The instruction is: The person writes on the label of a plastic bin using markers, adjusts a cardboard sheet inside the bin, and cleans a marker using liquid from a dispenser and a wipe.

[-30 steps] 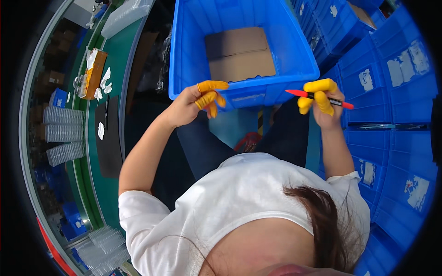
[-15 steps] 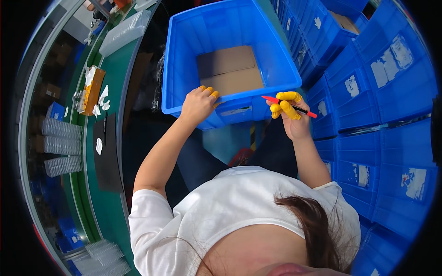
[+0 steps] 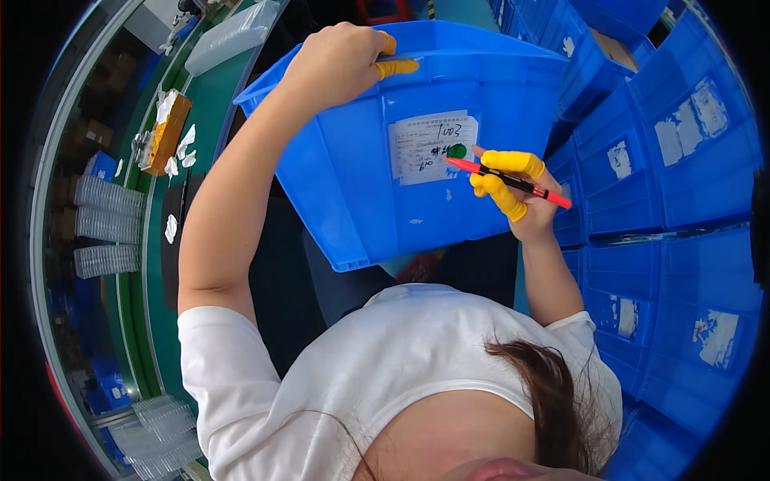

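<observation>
**Red-and-black marker (image 3: 524,187) in my right hand (image 3: 517,186)**

My yellow-covered fingers (image 3: 512,163) are closed around it, its red end near the green dot (image 3: 456,151) on the white label (image 3: 411,152). My left hand (image 3: 346,62) grips the rim of the tilted blue bin (image 3: 345,176). Other blue bins (image 3: 630,196) stand at my right.

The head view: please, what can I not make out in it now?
In the head view:
- Floor of the tipped blue bin: hidden by its labelled side.
- Small print on the label: too small to read.
- Some fingertips of the left hand: hidden behind the hand or the rim.
- Stacked bins, far right: cut off by the dark fisheye edge.
</observation>
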The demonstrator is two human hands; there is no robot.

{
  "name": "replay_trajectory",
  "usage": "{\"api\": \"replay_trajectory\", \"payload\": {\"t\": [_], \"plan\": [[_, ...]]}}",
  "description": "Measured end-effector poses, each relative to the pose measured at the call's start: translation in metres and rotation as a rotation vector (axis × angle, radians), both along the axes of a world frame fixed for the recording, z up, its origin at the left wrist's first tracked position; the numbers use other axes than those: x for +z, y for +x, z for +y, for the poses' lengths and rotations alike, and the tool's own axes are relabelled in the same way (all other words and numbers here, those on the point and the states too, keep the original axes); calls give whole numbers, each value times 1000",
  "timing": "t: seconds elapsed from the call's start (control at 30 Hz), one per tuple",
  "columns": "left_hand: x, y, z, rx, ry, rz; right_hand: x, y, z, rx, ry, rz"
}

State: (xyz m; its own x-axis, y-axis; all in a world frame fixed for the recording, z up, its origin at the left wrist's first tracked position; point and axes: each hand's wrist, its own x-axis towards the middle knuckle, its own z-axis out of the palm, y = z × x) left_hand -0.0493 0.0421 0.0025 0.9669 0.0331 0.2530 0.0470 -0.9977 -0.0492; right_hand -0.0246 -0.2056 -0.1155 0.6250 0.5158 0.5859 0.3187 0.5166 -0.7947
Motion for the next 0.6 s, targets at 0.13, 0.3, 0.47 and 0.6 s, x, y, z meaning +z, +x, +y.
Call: {"api": "replay_trajectory", "payload": {"t": [0.13,0.3,0.47,0.6], "plan": [[8,-1,-6,28,-46,60,-19,3,17,-87,-99,-23],[20,12,12,-48,-146,97,-40,5,41,-190,25,-120],[33,19,7,-46,-145,173,-47,10,55,-235,48,-261],[33,27,10,-47,-159,186,-46,13,54,-237,-28,-233]]}}
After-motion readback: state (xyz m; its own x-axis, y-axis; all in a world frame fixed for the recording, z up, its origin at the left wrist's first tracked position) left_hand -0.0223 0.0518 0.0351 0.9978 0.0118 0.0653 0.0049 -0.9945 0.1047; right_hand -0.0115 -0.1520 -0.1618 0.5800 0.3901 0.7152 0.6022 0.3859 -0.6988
